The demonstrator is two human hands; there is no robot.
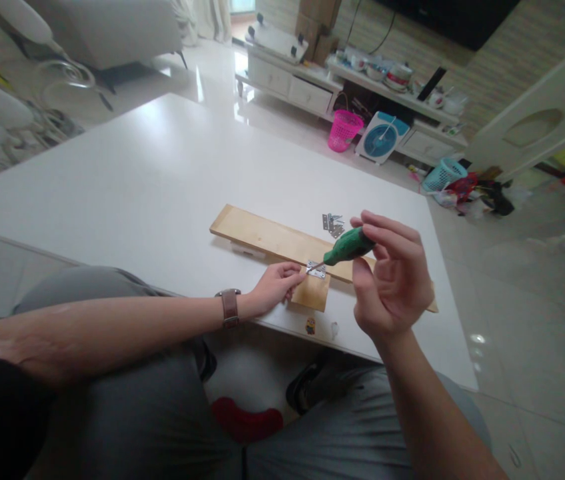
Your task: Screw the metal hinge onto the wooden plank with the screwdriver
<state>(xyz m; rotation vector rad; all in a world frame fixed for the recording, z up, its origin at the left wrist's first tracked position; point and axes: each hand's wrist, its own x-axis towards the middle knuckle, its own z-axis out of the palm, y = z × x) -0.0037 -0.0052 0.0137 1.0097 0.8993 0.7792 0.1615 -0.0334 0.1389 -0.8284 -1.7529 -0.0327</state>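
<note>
My right hand (pixel 395 277) grips a green-handled screwdriver (pixel 350 245), its fingers on the handle's end. The shaft slants down left, and its tip is at a metal hinge (pixel 316 269). This hinge lies across the joint between a long wooden board (pixel 267 233) and a small wooden board (pixel 312 293). At the small board's left edge, my left hand (pixel 277 285) has its fingers closed on the wood, with fingertips close to the screwdriver tip. Whether a screw sits under the tip is too small to tell. Loose hinges and screws (pixel 333 225) lie beyond the long board.
The boards rest on a white table (pixel 162 173). Two small stickers (pixel 310 325) are near its front edge. A white piece (pixel 247 250) shows beneath the long board. Beyond the table stand a pink basket (pixel 345 131), a blue fan (pixel 381 139) and a TV cabinet (pixel 282 83).
</note>
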